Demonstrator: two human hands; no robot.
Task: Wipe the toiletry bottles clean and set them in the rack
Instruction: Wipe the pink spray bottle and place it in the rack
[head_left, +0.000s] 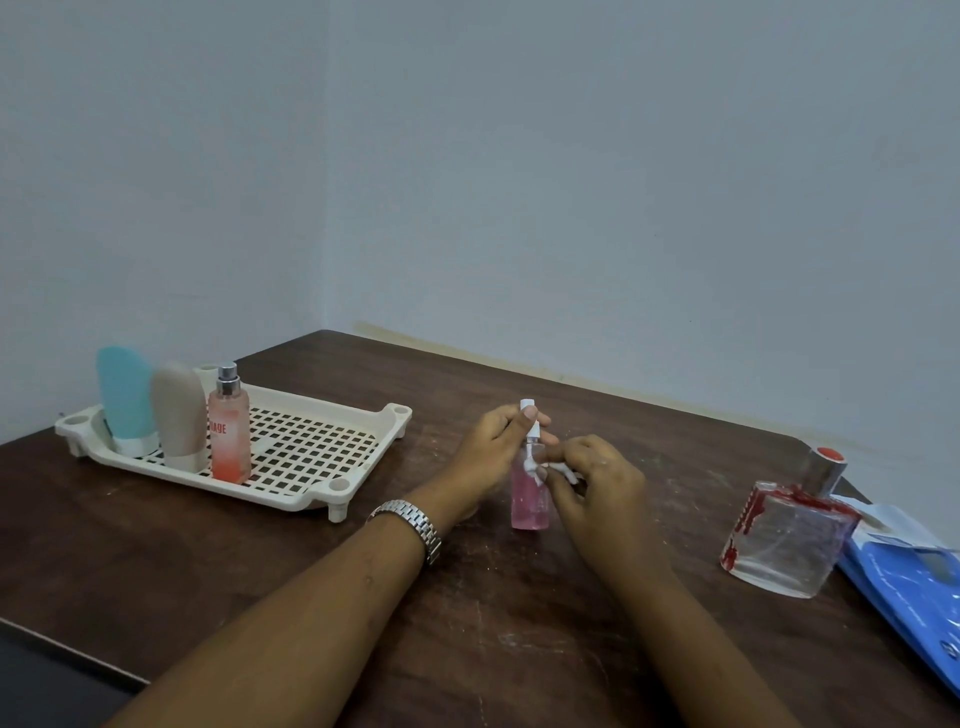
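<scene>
A small pink spray bottle (529, 499) with a white nozzle stands upright on the table's middle. My left hand (493, 452) grips its neck and top from the left. My right hand (592, 483) pinches a small white wipe (563, 474) against the bottle's shoulder. A cream slotted rack (311, 452) sits at the left, holding a blue tube (124, 400), a beige tube (179, 415) and a pink-orange spray bottle (229, 431), all upright at its left end.
A square clear glass bottle (789, 535) with red marks and a silver, red-topped cap stands at the right. A blue packet (914, 577) lies at the right table edge. The dark wooden table (467, 623) meets walls behind and to the left.
</scene>
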